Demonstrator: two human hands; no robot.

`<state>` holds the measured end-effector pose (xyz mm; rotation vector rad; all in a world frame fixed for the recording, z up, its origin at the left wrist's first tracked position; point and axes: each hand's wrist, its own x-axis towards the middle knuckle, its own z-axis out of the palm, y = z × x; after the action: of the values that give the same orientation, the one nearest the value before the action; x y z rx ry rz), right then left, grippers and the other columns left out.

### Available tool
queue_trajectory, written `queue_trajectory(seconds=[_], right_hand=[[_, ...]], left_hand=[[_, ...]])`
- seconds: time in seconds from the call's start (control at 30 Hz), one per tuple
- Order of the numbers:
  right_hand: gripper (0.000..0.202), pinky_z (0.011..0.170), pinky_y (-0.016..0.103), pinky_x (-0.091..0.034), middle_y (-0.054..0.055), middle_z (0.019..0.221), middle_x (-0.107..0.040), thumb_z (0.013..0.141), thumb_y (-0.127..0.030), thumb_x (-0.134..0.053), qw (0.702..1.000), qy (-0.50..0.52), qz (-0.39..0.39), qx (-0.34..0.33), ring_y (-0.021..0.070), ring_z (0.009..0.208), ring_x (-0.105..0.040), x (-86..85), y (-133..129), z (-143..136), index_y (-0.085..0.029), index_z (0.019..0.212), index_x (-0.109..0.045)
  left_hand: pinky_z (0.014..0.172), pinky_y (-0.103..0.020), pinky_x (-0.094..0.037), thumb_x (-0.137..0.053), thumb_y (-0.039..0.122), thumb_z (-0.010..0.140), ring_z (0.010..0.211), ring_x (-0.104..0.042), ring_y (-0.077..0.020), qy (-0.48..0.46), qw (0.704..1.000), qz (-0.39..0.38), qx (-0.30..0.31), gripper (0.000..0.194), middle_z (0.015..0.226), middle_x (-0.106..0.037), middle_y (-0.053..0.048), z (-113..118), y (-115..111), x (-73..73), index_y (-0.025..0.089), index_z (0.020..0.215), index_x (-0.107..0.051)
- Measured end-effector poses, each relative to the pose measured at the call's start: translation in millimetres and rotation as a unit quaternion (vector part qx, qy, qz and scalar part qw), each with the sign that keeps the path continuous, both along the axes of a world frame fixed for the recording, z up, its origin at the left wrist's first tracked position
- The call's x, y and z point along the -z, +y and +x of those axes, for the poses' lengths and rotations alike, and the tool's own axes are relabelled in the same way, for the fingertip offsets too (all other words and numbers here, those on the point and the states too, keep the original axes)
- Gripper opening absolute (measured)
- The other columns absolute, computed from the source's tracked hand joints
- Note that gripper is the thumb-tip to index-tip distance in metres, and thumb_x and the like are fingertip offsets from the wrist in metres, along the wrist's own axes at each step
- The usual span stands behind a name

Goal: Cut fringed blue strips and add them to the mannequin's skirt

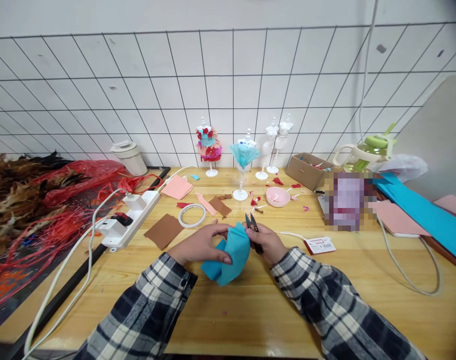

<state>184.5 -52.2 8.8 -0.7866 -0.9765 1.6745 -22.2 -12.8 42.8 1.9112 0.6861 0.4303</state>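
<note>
Folded blue crepe paper (233, 262) is pinched between the thumb and fingers of my left hand (208, 243). My right hand (268, 243) is closed around small black thread snips (256, 239), whose blades point up and away from me. Fingertips of the right hand also reach the top edge of the blue paper. Beyond the hands stands a small white mannequin (247, 142) dressed in a pleated blue paper piece. To its left, another mannequin (209, 145) wears red, pink and blue ruffles. Two bare white mannequins (272, 140) stand to the right.
Around the hands lie a tape roll (192, 216), brown paper (163, 231), pink paper (177, 187) and a pink bowl (278, 196). A power strip (133, 220) with cables is left. At right are a cardboard box (308, 170), a white tag (321, 245) and a long blue sheet (426, 212).
</note>
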Motion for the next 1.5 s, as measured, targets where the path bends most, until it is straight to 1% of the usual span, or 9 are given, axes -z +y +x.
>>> queue_trajectory(seconds=[0.17, 0.33, 0.5, 0.6, 0.7, 0.9, 1.0, 1.17, 1.5], right_hand=[[0.043, 0.038, 0.024, -0.032, -0.007, 0.05, -0.045, 0.061, -0.049, -0.08, 0.987, 0.008, -0.022, 0.158, 0.0094, 0.041, -0.041, 5.7, 15.9, 15.9, -0.018, 0.084, -0.062], [0.042, 0.032, 0.023, -0.029, -0.008, 0.048, -0.039, 0.065, -0.053, -0.076, 0.979, -0.03, -0.027, 0.198, 0.0089, 0.038, -0.037, 16.2, 26.7, 21.7, -0.02, 0.081, -0.057], [0.045, 0.042, 0.025, -0.041, -0.004, 0.059, -0.048, 0.076, -0.061, -0.062, 0.962, -0.161, 0.017, 0.219, 0.0129, 0.05, -0.048, 25.6, 33.8, 26.6, -0.02, 0.095, -0.061], [0.047, 0.057, 0.027, -0.047, 0.004, 0.08, -0.06, 0.083, -0.058, -0.052, 0.916, -0.303, 0.085, 0.251, 0.017, 0.072, -0.057, 17.2, 32.1, 33.6, -0.02, 0.108, -0.064], [0.046, 0.062, 0.027, -0.043, 0.003, 0.074, -0.059, 0.086, -0.058, -0.048, 0.894, -0.392, 0.121, 0.182, 0.0162, 0.07, -0.055, 2.9, 23.4, 33.8, -0.019, 0.102, -0.067], [0.06, 0.046, 0.024, -0.03, -0.005, 0.047, -0.04, 0.092, -0.067, -0.025, 0.935, -0.345, -0.005, -0.084, 0.0103, 0.044, -0.036, 3.6, 9.6, 12.3, -0.019, 0.071, -0.055], [0.059, 0.046, 0.023, -0.029, -0.003, 0.049, -0.045, 0.094, -0.063, -0.026, 0.93, -0.356, -0.014, -0.086, 0.0104, 0.045, -0.04, 10.9, 10.2, 7.5, -0.018, 0.071, -0.055], [0.059, 0.054, 0.024, -0.036, -0.002, 0.053, -0.048, 0.095, -0.061, -0.028, 0.917, -0.384, 0.097, -0.05, 0.0113, 0.051, -0.044, 9.6, 9.1, 10.0, -0.018, 0.072, -0.06], [0.055, 0.06, 0.026, -0.037, 0.0, 0.059, -0.05, 0.099, -0.051, -0.025, 0.889, -0.446, 0.095, -0.031, 0.0135, 0.057, -0.048, 5.6, 9.9, 12.0, -0.019, 0.072, -0.059]], left_hand=[[0.093, -0.034, -0.045, -0.08, 0.046, 0.064, 0.098, -0.062, -0.0261, -0.015, 1.0, -0.024, 0.002, 0.033, 0.099, -0.069, -0.006, -4.5, 2.6, 2.4, 0.016, 0.073, -0.073], [0.075, -0.032, -0.051, -0.075, 0.055, 0.067, 0.087, -0.065, -0.025, -0.058, 0.979, -0.193, -0.019, 0.05, 0.092, -0.072, -0.006, -4.8, 0.1, 8.7, 0.016, 0.098, -0.07], [0.062, -0.027, -0.05, -0.078, 0.05, 0.065, 0.068, -0.063, -0.0193, 0.043, 0.982, -0.177, -0.048, 0.037, 0.074, -0.072, -0.002, -4.6, 0.4, 15.6, 0.016, 0.076, -0.071], [0.069, -0.03, -0.053, -0.08, 0.05, 0.063, 0.073, -0.066, -0.0206, -0.014, 0.971, -0.202, -0.123, 0.04, 0.08, -0.074, -0.004, -9.9, 5.4, 15.9, 0.015, 0.081, -0.072], [0.074, -0.033, -0.053, -0.082, 0.048, 0.061, 0.075, -0.067, -0.0213, -0.07, 0.953, -0.217, -0.2, 0.043, 0.083, -0.075, -0.005, -15.4, 10.2, 16.5, 0.014, 0.085, -0.071], [0.076, -0.034, -0.053, -0.084, 0.042, 0.059, 0.075, -0.068, -0.0212, -0.111, 0.938, -0.24, -0.222, 0.043, 0.085, -0.076, -0.006, -13.4, 11.3, 30.0, 0.014, 0.088, -0.071], [0.077, -0.034, -0.053, -0.084, 0.041, 0.061, 0.078, -0.069, -0.0221, -0.125, 0.939, -0.235, -0.216, 0.043, 0.088, -0.076, -0.007, -10.8, 11.3, 36.1, 0.015, 0.092, -0.07], [0.08, -0.036, -0.053, -0.081, 0.04, 0.065, 0.085, -0.069, -0.024, -0.122, 0.949, -0.201, -0.211, 0.046, 0.093, -0.076, -0.008, -9.8, 12.1, 38.4, 0.015, 0.101, -0.067], [0.079, -0.036, -0.053, -0.08, 0.042, 0.067, 0.089, -0.068, -0.025, -0.108, 0.954, -0.173, -0.22, 0.055, 0.103, -0.074, -0.01, -8.0, 10.3, 35.4, 0.014, 0.111, -0.063]])
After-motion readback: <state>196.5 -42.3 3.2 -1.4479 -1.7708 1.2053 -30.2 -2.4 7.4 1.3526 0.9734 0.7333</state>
